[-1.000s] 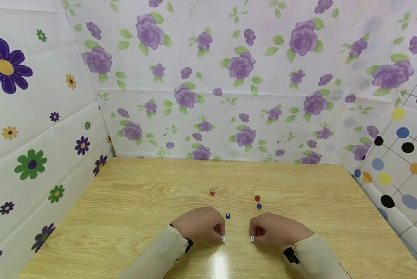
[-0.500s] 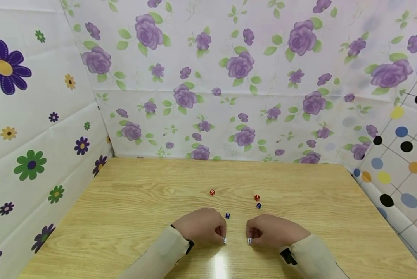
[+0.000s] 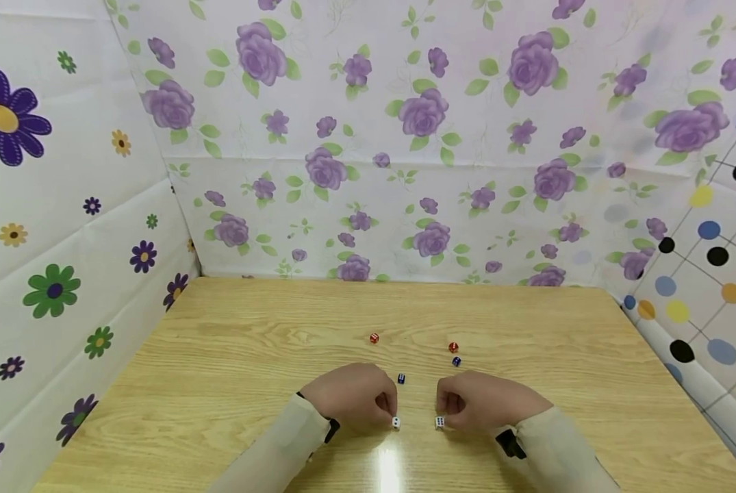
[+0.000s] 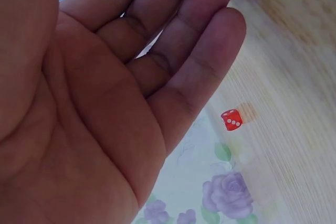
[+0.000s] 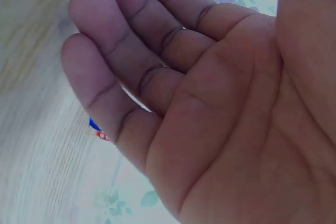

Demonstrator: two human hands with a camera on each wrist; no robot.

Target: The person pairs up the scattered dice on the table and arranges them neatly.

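In the head view my left hand [image 3: 357, 396] pinches a small white die [image 3: 396, 423] between thumb and fingertips, low over the wooden table. Facing it across a small gap, my right hand [image 3: 492, 402] has a second white die [image 3: 439, 423] at its pinched fingertips. Beyond the knuckles of the left hand sits a blue die [image 3: 401, 378]. Another blue die [image 3: 457, 361] lies past the right hand, just in front of a red die [image 3: 453, 348]. Both wrist views show the palms and curled fingers; the white dice are hidden there.
A second red die [image 3: 374, 338] lies farther back, left of the middle; the left wrist view shows a red die [image 4: 231, 120] beside the fingers. The wooden table [image 3: 250, 329] ends at a rose-patterned cloth [image 3: 368, 192], with printed cloths at both sides.
My right hand has shifted a little left with its white die, narrowing the gap to the left one. My left hand stays almost in place. The red and blue dice have not moved.
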